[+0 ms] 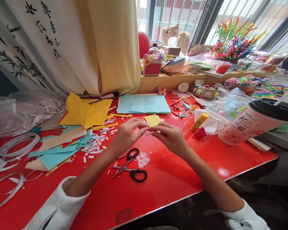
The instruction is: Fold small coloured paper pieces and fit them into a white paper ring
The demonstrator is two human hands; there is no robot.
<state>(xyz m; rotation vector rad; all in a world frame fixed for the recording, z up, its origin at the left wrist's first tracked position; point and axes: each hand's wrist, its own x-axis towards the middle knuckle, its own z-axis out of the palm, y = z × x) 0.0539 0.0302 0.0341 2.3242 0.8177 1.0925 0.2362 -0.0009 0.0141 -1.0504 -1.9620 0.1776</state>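
Observation:
My left hand (131, 134) and my right hand (169, 135) meet over the middle of the red table, fingertips pinched close together. What lies between the fingertips is too small to make out. Just beyond them is a small yellow paper square (153, 119). Black-handled scissors (129, 165) lie below my left hand with their blades apart, beside a little heap of white scraps (143, 159). To the right of my right hand are a yellow glue stick (199, 122) and a small red paper piece (200, 133).
Blue sheets (144, 103) and yellow paper (86, 111) lie at the back. Paper strips and cuttings (60, 153) cover the left side, near white tape rolls (19, 145). A large lidded cup (252, 123) stands at the right.

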